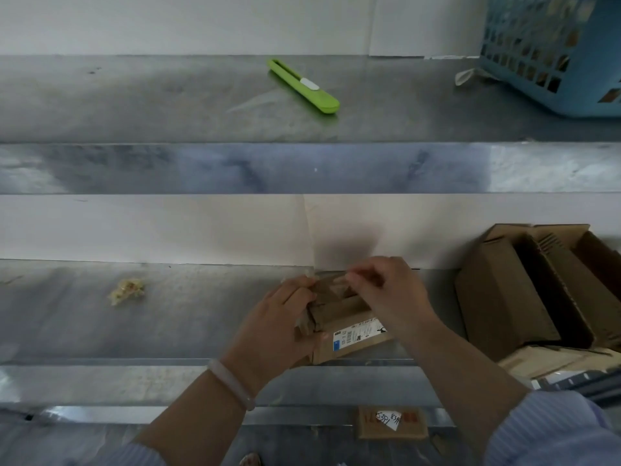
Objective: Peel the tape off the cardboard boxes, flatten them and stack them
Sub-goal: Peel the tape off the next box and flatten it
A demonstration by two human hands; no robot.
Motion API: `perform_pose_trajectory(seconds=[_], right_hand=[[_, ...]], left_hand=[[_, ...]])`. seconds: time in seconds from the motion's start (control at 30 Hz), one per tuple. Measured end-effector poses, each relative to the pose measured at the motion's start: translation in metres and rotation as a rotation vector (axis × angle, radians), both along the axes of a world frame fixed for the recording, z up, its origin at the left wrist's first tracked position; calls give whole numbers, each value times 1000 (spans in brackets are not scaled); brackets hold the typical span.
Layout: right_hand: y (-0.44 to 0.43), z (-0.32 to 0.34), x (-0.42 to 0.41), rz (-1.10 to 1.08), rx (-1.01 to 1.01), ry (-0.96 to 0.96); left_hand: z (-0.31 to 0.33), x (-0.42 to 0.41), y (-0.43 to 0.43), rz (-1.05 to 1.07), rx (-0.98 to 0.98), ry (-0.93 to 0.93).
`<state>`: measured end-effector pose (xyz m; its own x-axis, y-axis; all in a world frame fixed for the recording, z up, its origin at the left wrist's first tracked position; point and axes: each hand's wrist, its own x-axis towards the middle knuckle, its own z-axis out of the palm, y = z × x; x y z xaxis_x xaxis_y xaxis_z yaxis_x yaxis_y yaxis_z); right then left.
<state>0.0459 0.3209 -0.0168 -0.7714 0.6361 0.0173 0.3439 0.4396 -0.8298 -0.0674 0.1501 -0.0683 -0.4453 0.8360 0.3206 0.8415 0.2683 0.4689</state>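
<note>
A small cardboard box (346,326) with a white shipping label lies on the lower steel shelf (168,324), near its front edge. My left hand (279,324) grips the box's left end, fingers curled over its top. My right hand (386,290) pinches a strip of clear tape (339,280) at the box's far top edge. Parts of the box are hidden under both hands.
A green utility knife (304,86) lies on the upper steel shelf. A blue plastic basket (554,52) stands at the upper right. Larger open cardboard boxes (524,290) sit at the right of the lower shelf. A crumpled wad of tape (127,290) lies to the left. A labelled cardboard piece (391,422) sits below.
</note>
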Motion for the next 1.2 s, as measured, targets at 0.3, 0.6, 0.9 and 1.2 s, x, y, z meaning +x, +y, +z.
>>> perform_pose_trajectory(seconds=[0.3,0.6,0.9,1.2], right_hand=[[-5,1,-3,428,270,-114],[9,13,-6,-56,-518,97],[22,25,0,9,-719,36],[7,27,-10,142,204,-403]], left_hand=[[4,1,0,6,-54,-11],[4,2,-2,26,-85,-52],[3,-1,-1,21,-103,-57],[15,2,13,66,-109,-19]])
